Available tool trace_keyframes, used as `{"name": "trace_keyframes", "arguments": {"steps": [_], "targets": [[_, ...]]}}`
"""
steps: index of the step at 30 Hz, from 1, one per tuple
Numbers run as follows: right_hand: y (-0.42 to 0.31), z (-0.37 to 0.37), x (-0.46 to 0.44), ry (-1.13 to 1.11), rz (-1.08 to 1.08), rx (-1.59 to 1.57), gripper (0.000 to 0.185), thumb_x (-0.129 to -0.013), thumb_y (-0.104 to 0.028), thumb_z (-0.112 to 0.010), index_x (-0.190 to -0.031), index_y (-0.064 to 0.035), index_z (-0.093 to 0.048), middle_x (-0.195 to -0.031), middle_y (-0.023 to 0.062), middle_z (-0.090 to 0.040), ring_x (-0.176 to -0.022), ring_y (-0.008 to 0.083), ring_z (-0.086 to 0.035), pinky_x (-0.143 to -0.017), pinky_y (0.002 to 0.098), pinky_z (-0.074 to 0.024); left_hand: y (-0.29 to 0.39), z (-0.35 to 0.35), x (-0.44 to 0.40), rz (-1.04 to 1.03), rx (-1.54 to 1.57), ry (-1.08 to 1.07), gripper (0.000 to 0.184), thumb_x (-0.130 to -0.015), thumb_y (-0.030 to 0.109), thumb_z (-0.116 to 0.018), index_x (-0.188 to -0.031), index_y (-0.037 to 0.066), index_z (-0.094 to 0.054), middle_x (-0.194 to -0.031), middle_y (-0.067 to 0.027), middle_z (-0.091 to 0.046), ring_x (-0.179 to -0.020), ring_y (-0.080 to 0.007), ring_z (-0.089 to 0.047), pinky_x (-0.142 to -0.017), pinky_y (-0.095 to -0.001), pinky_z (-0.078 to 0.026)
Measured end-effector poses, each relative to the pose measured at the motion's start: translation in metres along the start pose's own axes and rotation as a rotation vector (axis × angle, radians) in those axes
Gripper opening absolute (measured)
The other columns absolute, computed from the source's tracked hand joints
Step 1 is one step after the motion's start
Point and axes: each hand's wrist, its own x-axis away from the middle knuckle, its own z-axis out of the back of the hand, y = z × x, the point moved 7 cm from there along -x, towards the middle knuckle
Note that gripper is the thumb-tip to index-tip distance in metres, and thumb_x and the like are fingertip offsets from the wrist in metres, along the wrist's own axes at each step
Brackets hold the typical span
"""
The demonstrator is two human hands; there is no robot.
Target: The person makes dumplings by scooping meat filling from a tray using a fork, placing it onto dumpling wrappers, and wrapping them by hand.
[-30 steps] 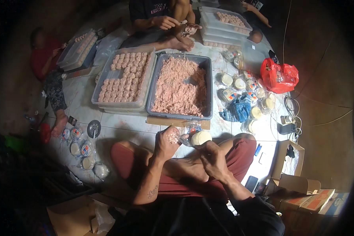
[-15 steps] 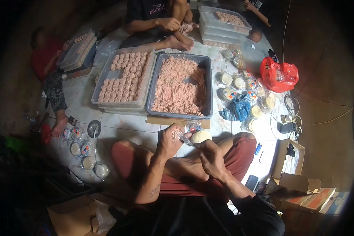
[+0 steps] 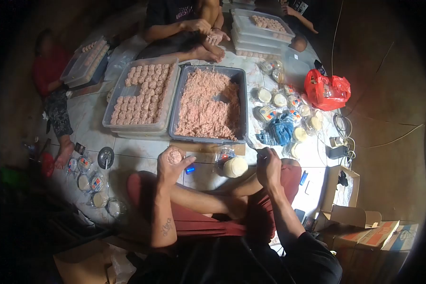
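Observation:
My left hand (image 3: 171,163) is curled round a lump of pink meat paste (image 3: 175,155), palm side up. In my right hand (image 3: 268,166) is the dark handle of a metal utensil (image 3: 251,143), its blade pointing up and left toward the tub. Between the hands a pale round wrapper stack (image 3: 235,167) sits on the floor beside a plastic packet. Beyond them is a grey tub (image 3: 244,109) of pink meat mixture (image 3: 206,111). Left of it stands a clear tray (image 3: 110,124) holding rows of shaped meat pieces (image 3: 135,111).
Several wrapper packs lie at the right around a blue cloth (image 3: 280,130), near a red plastic bag (image 3: 327,90). A small dish (image 3: 106,157) and more packs are at the left. A co-worker's hands (image 3: 208,32) are beyond the tub. Stacked trays (image 3: 262,33) stand behind.
My hands have moved apart. The utensil has left my left hand and swung up toward the tub. A blue object shows beside my left hand. The whole view has shifted slightly.

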Motion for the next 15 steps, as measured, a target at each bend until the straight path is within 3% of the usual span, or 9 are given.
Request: {"name": "trace_keyframes", "arguments": {"steps": [3, 5, 7, 8, 9, 11, 12, 13, 15], "targets": [[0.001, -0.039, -0.009, -0.206, -0.099, 0.249, 0.012, -0.087, -0.003, -0.057, -0.098, -0.0007, -0.062, -0.096, 0.0253, -0.062, -0.085, 0.0455, -0.064, -0.073, 0.0515, -0.0530, -0.015, 0.004, -0.005, -0.001, 0.099, -0.049, 0.029, -0.073, 0.009, -0.088, -0.084, 0.006, -0.062, -0.073, 0.0020, -0.060, -0.069, -0.0075, -0.055, -0.067, -0.0247, -0.048], [0.002, -0.074, -0.018, -0.207, 0.141, 0.126, 0.017, -0.086, -0.002, -0.057, -0.102, -0.0012, -0.064, -0.101, 0.0271, -0.063, -0.086, 0.0460, -0.065, -0.073, 0.0521, -0.0529, -0.025, 0.001, -0.004, 0.015, 0.144, -0.046, 0.030, -0.074, 0.014, -0.089, -0.084, 0.005, -0.062, -0.072, 0.0018, -0.060, -0.067, -0.0090, -0.053, -0.068, -0.0266, -0.048], [-0.022, -0.070, -0.038, -0.120, 0.184, 0.065, 0.016, -0.085, 0.000, -0.058, -0.099, -0.0013, -0.064, -0.095, 0.0255, -0.063, -0.085, 0.0453, -0.063, -0.074, 0.0516, -0.0515, -0.020, 0.005, -0.001, -0.160, -0.154, 0.049, 0.037, -0.071, 0.019, -0.091, -0.086, 0.004, -0.062, -0.076, -0.0023, -0.065, -0.070, -0.0133, -0.060, -0.069, -0.0296, -0.052], [-0.034, -0.066, -0.048, -0.029, 0.227, -0.007, 0.014, -0.085, 0.001, -0.059, -0.097, -0.0014, -0.065, -0.089, 0.0239, -0.063, -0.083, 0.0447, -0.062, -0.074, 0.0510, -0.0501, -0.041, 0.006, -0.002, 0.004, -0.142, -0.029, 0.037, -0.071, 0.022, -0.091, -0.085, 0.004, -0.061, -0.077, -0.0024, -0.063, -0.070, -0.0145, -0.058, -0.067, -0.0318, -0.050], [-0.031, -0.071, -0.056, 0.013, 0.247, 0.031, 0.013, -0.084, 0.000, -0.060, -0.096, -0.0009, -0.065, -0.089, 0.0241, -0.064, -0.082, 0.0446, -0.062, -0.073, 0.0515, -0.0498, -0.042, 0.010, -0.003, 0.009, -0.139, -0.019, 0.037, -0.071, 0.022, -0.091, -0.085, 0.004, -0.061, -0.077, -0.0024, -0.063, -0.070, -0.0145, -0.058, -0.067, -0.0318, -0.050], [-0.008, -0.090, -0.072, -0.188, 0.216, 0.157, 0.014, -0.084, -0.004, -0.060, -0.097, -0.0016, -0.066, -0.088, 0.0240, -0.063, -0.083, 0.0435, -0.062, -0.074, 0.0503, -0.0501, -0.056, 0.010, -0.004, 0.153, -0.302, -0.055, 0.037, -0.072, 0.023, -0.091, -0.082, 0.004, -0.061, -0.076, -0.0029, -0.062, -0.070, -0.0136, -0.055, -0.065, -0.0324, -0.049], [-0.003, -0.090, -0.067, -0.201, 0.208, 0.281, 0.015, -0.085, -0.007, -0.060, -0.098, -0.0040, -0.066, -0.093, 0.0226, -0.064, -0.087, 0.0419, -0.061, -0.075, 0.0484, -0.0503, -0.056, 0.007, -0.005, 0.023, -0.125, -0.032, 0.041, -0.071, 0.027, -0.092, -0.088, 0.004, -0.062, -0.080, -0.0027, -0.062, -0.074, -0.0132, -0.057, -0.067, -0.0298, -0.049], [0.008, -0.094, -0.061, -0.140, 0.399, 0.295, 0.020, -0.085, -0.006, -0.059, -0.102, -0.0048, -0.068, -0.100, 0.0227, -0.064, -0.093, 0.0411, -0.060, -0.082, 0.0503, -0.0487, -0.051, 0.000, -0.001, 0.010, 0.225, -0.038, 0.051, -0.073, 0.028, -0.091, -0.106, -0.001, -0.063, -0.092, -0.0046, -0.066, -0.080, -0.0119, -0.059, -0.071, -0.0272, -0.050], [-0.045, -0.083, -0.056, -0.198, 0.327, 0.407, 0.031, -0.085, -0.007, -0.062, -0.116, -0.0033, -0.066, -0.109, 0.0238, -0.063, -0.102, 0.0415, -0.060, -0.091, 0.0521, -0.0469, -0.072, -0.008, -0.005, -0.140, 0.429, -0.040, 0.067, -0.078, 0.042, -0.085, -0.121, -0.003, -0.060, -0.104, -0.0088, -0.068, -0.088, -0.0132, -0.062, -0.076, -0.0282, -0.053]]}}
